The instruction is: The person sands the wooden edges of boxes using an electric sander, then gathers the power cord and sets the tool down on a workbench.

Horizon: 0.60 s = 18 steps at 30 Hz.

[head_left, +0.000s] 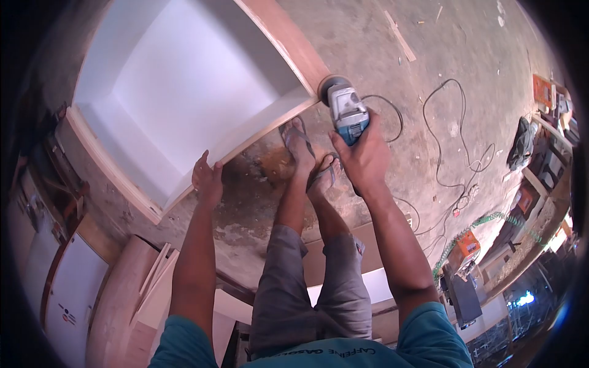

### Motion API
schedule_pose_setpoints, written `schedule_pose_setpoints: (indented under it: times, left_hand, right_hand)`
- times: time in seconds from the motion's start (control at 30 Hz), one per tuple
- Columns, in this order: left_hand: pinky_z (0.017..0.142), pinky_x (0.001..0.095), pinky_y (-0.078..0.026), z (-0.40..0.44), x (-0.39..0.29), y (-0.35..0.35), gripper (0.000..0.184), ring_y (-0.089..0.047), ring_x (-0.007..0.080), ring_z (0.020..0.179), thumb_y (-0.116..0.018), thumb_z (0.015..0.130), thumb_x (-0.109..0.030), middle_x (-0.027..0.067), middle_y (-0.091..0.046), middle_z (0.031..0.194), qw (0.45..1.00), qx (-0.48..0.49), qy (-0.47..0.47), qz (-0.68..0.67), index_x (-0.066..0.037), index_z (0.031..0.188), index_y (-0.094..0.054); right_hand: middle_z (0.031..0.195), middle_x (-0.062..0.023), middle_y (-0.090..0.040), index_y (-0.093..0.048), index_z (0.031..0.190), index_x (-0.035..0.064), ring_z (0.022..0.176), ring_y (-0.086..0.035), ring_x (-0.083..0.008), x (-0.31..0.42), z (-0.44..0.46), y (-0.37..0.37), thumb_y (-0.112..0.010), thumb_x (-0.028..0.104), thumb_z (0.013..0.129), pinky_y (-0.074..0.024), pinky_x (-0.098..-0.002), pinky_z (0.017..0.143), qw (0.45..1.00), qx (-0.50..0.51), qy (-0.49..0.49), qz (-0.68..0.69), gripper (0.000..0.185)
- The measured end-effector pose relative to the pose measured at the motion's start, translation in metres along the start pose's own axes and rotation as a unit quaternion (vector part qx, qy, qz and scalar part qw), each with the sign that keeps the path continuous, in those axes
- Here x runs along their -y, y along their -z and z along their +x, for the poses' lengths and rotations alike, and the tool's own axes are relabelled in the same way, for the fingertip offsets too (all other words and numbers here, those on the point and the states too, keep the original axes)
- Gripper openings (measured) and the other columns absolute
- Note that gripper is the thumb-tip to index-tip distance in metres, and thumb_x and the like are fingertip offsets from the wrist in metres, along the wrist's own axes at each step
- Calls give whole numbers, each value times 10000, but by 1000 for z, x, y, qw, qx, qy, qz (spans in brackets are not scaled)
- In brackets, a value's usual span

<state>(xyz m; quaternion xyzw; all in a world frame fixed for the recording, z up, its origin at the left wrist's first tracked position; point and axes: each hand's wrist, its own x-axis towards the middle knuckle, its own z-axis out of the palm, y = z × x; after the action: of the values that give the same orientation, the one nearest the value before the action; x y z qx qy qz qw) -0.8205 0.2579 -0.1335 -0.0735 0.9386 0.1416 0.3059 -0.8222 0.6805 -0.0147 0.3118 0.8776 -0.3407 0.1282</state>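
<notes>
A large wooden cabinet box (pixel 245 140) with a white inside lies with its hollow side up. My left hand (pixel 207 178) grips its near edge, thumb and fingers over the rim. My right hand (pixel 366 156) is wrapped around the body of a blue and grey angle grinder (pixel 347 109). The grinder's round disc (pixel 332 88) touches or nearly touches the box's right corner; exactly which I cannot tell. Part of my right hand's grip is hidden behind the tool.
A black power cord (pixel 463 122) loops over the concrete floor to the right. A wood strip (pixel 400 35) lies beyond the grinder. Orange boxes (pixel 467 243) and a green coiled hose (pixel 498 216) are at the right. White panels (pixel 76 288) stand at the lower left. My sandalled feet are close to the box.
</notes>
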Motion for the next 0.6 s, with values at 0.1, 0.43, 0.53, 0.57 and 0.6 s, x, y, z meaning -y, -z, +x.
schedule_pose_setpoints:
  times: [0.1,0.43,0.53,0.57,0.6]
  left_hand:
    - [1236,546,-129,-1,1,0,751,-287,349,1503,-354,1066,-668,154,-374,1572,1000,3,7,12,-165,1623,-339]
    - [1234,562,-159,-2,10,-12,692,-304,356,1501,-418,1070,-617,150,-387,1565,999,-37,-18,-2,-196,1615,-351]
    - [1238,560,-166,-1,4,-7,692,-298,355,1508,-407,1071,-621,153,-383,1569,1000,-27,-10,0,-199,1616,-345]
    - [1240,558,-167,-3,2,-5,692,-295,352,1511,-401,1072,-622,153,-381,1571,1000,-20,-5,5,-200,1616,-343]
    - [1242,556,-168,-3,2,-5,691,-292,350,1514,-394,1072,-624,153,-379,1573,1000,-14,1,10,-202,1617,-341]
  right_hand:
    - [1068,-290,-711,-423,1439,51,969,-704,-476,4,-3,-4,-841,354,847,-558,-519,790,998,43,40,-31,785]
    - [1085,-270,-710,-423,1429,45,960,-703,-475,6,23,8,-848,336,825,-553,-528,788,998,13,58,-31,794]
    - [1122,-268,-698,-439,1422,41,978,-701,-470,4,15,4,-850,313,820,-557,-520,798,996,33,80,-29,778]
    - [1138,-268,-693,-442,1422,36,989,-699,-468,7,9,3,-848,305,820,-558,-517,805,996,53,66,-28,774]
    - [1154,-267,-687,-446,1422,32,1000,-697,-466,12,3,1,-846,296,821,-560,-514,813,996,73,52,-26,769]
